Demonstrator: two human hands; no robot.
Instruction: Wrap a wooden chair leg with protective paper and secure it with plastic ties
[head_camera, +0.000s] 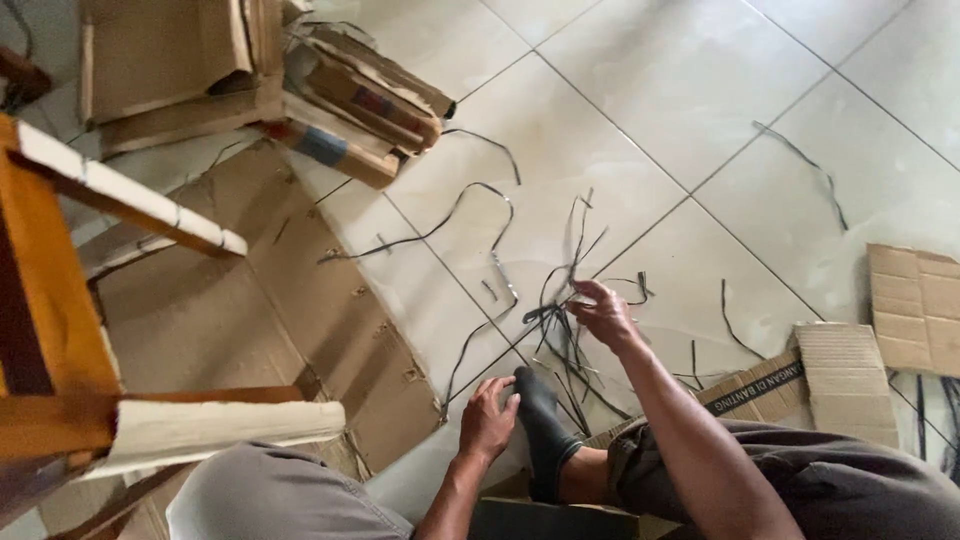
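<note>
Head camera looks down at a seated person on a tiled floor (640, 110). Right hand (603, 313) pinches a bundle of black straps (560, 330), fingers closed around them. Left hand (487, 418) rests loosely curled on a dark-socked foot (543, 430). Gathering strands evenly likely prevents tangles. Flattened cardboard (300, 330) lies left.

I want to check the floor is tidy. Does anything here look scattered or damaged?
Yes. Black plastic straps lie strewn across the tiled floor, and torn cardboard pieces sit loose at right.
</note>
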